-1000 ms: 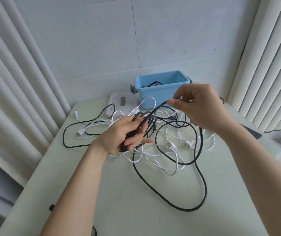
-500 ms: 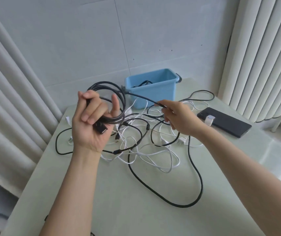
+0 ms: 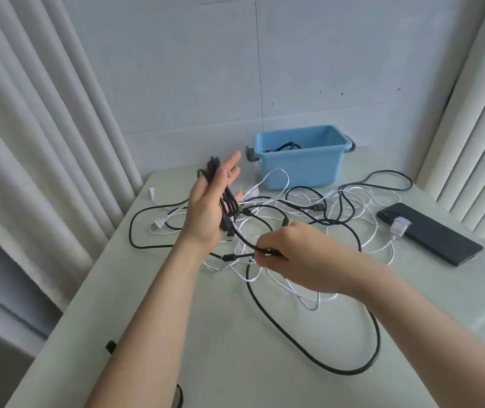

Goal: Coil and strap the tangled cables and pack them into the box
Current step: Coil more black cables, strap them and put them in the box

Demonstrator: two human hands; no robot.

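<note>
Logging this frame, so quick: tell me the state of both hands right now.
Left hand: open, fingers straight, black cable coil looped around it.
Right hand: closed, pinching the loose black strand running from that coil.

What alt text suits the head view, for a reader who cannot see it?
A flat left hand carries a coil of black cable while the right hand pinches the loose strand. Tangled black and white cables cover the table beneath, with a blue box behind and a dark flat device at right.
</note>
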